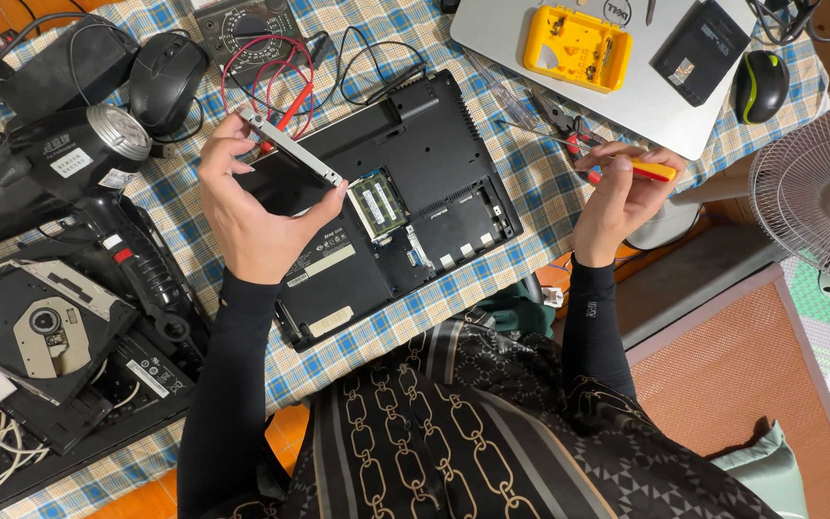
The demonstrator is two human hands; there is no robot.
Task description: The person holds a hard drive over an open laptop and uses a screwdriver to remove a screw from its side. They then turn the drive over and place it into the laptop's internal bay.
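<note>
- Left hand (252, 207) is clamped edge-on around a flat drive in its metal caddy (290, 163): rigid, light, fragile; best gripped by the rails.
- Right hand (617, 197) is closed on a screwdriver (650, 171), slim and stiff.
- Open laptop (405, 192) lies just beneath.

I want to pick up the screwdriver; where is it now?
In the head view, the screwdriver is in the right hand, right of the open laptop, near the silver laptop.

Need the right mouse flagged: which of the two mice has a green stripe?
The mouse at the far right, beside the silver laptop; the other mouse, far left, is plain black.
</note>
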